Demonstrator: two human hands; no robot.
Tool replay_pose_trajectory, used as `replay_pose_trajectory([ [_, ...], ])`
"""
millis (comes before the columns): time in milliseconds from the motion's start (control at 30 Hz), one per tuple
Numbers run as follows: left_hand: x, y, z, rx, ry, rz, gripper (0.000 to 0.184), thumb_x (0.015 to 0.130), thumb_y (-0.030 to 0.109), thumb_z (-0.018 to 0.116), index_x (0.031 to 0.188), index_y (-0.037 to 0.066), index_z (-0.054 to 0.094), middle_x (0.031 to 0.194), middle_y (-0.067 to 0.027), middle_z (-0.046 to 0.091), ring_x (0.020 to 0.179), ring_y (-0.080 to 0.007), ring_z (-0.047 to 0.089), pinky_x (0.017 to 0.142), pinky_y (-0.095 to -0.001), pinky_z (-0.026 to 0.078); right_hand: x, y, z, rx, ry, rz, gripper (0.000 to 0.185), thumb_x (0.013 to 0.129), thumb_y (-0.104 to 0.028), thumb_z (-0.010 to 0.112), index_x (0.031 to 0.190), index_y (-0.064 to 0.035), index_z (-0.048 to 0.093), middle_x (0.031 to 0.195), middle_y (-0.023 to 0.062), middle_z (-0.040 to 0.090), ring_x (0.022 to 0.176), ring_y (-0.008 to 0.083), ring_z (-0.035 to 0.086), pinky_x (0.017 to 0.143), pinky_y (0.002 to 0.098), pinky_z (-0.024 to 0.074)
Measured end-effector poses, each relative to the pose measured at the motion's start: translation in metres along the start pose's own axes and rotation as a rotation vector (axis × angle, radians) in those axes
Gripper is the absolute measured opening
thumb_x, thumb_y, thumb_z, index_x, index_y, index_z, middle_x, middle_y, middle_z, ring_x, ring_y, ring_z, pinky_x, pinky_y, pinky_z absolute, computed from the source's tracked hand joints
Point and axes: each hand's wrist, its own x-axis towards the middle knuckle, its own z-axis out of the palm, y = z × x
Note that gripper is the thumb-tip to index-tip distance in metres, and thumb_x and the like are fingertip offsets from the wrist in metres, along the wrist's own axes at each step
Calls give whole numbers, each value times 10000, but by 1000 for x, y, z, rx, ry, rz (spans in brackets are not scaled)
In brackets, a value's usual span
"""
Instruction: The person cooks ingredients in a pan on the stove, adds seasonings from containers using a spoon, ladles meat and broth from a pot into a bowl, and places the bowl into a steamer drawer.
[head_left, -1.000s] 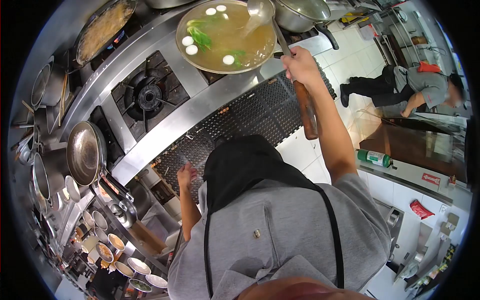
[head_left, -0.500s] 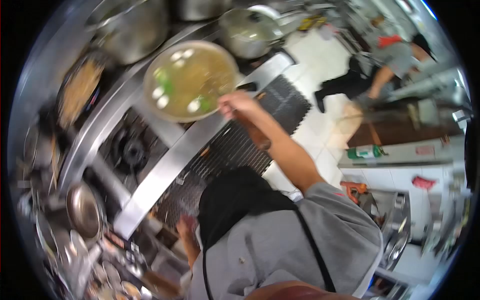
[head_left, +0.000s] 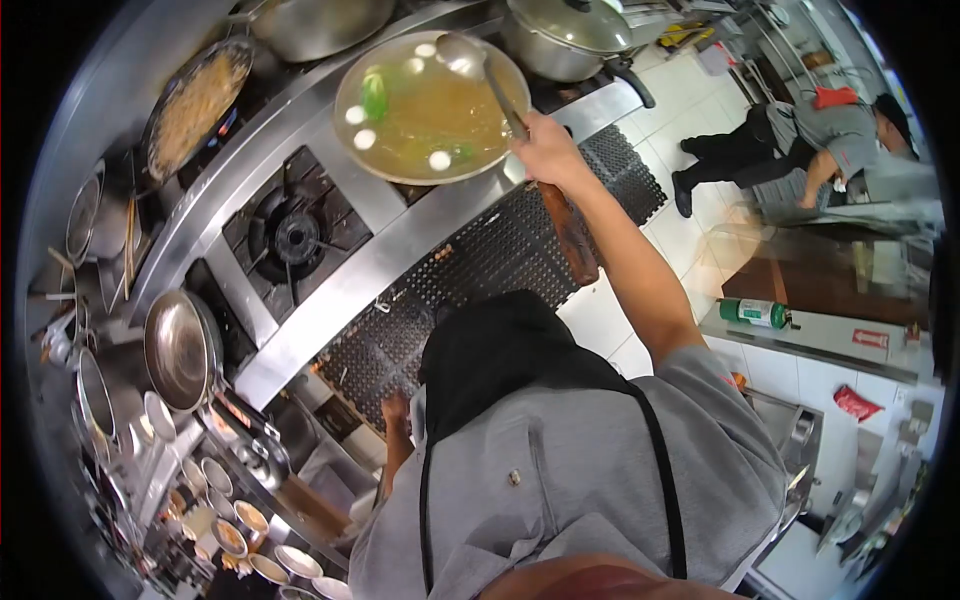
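My right hand (head_left: 548, 150) is wrapped round the handle of a long ladle (head_left: 504, 98). Its wooden grip runs back beneath my forearm, and its bowl sits in the broth near the far rim. The broth fills a wide pan (head_left: 345, 82) on the stove, with several white round pieces and green leaves (head_left: 374, 95) floating in it. Beside my apron, low on the left, hangs my left hand (head_left: 396, 408), small and dim, its fingers not clear. It touches nothing that I can see.
A bare burner (head_left: 297, 238) lies left of the pan, and a lidded pot (head_left: 567, 40) right of it. Farther left are an oil-filled wok (head_left: 200, 110), frying pans (head_left: 180, 350) and several bowls (head_left: 252, 517). A co-worker (head_left: 800, 145) bends at the right.
The view swung and came back. The ladle, earlier pouring broth at the right rim, now has its bowl in the broth near the far rim. My left hand has dropped slightly.
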Motion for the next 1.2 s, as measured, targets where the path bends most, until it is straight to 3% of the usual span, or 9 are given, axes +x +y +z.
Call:
replay_pose_trajectory([
  [133, -48, 79, -10, -445, 55, -13, 308, 939, 318, 544, 959, 13, 581, 696, -96, 611, 540, -185, 578, 435, -306, 451, 19, 27, 36, -330, 242, -186, 279, 824, -159, 622, 935, 93, 583, 803, 218, 647, 593, 244, 662, 609, 374, 534],
  [433, -78, 69, -5, -676, 60, 120, 329, 918, 389, 579, 804, 85, 529, 602, -53, 540, 451, -148, 505, 373, -257, 390, 27, 12, 8, 1172, -353, 287, 187, 897, -126, 569, 766, 6, 585, 641, 72, 572, 476, 173, 534, 464, 283, 427],
  [633, -49, 8, 16, -513, -11, -281, 366, 896, 410, 549, 740, 80, 569, 590, -62, 559, 452, -155, 526, 375, -258, 396, -2, -9, -35, 293, -249, 45, 184, 852, -132, 613, 919, 38, 591, 628, 48, 556, 472, 128, 522, 446, 270, 408],
  [800, -69, 62, 13, -385, 69, -30, 375, 896, 406, 545, 754, 61, 583, 632, -81, 592, 463, -157, 547, 382, -276, 419, -29, 18, -59, -224, 294, -486, 289, 792, -126, 635, 1005, 63, 588, 643, 108, 597, 490, 162, 592, 490, 333, 471],
  [1000, -53, 141, 39, -104, 109, 41, 404, 889, 406, 549, 805, 16, 619, 742, -137, 653, 544, -198, 611, 464, -333, 483, -29, 67, -85, 200, -208, -3, 394, 782, -127, 627, 1134, 27, 541, 756, 254, 619, 692, 430, 631, 635, 477, 494],
  [1033, -47, 164, 49, 133, 104, -96, 419, 881, 408, 559, 839, -2, 636, 797, -168, 678, 608, -245, 655, 530, -367, 520, -15, 108, -63, -72, 102, -438, 390, 785, -112, 625, 1145, 10, 535, 778, 288, 610, 799, 493, 591, 703, 512, 484],
  [1067, -39, 183, 62, 138, 123, -83, 419, 881, 408, 559, 839, -2, 636, 797, -168, 678, 608, -245, 655, 530, -367, 520, -13, 119, -66, -128, 117, -464, 389, 787, -123, 635, 1140, 7, 537, 788, 282, 612, 810, 481, 595, 712, 509, 484],
  [1133, -29, 210, 94, 849, 152, 746, 442, 868, 422, 569, 969, 2, 662, 906, -225, 679, 844, -342, 674, 713, -404, 534, -2, 142, -82, 74, 72, -507, 391, 789, -131, 638, 1142, 7, 541, 774, 269, 611, 758, 457, 607, 695, 481, 490],
  [1200, -102, 324, 160, 728, 123, 383, 423, 864, 391, 589, 1063, 24, 656, 955, -251, 658, 1009, -402, 609, 817, -435, 501, 3, 158, -120, 254, -39, -418, 384, 805, -144, 649, 1139, 18, 550, 717, 215, 615, 631, 338, 625, 618, 423, 492],
])
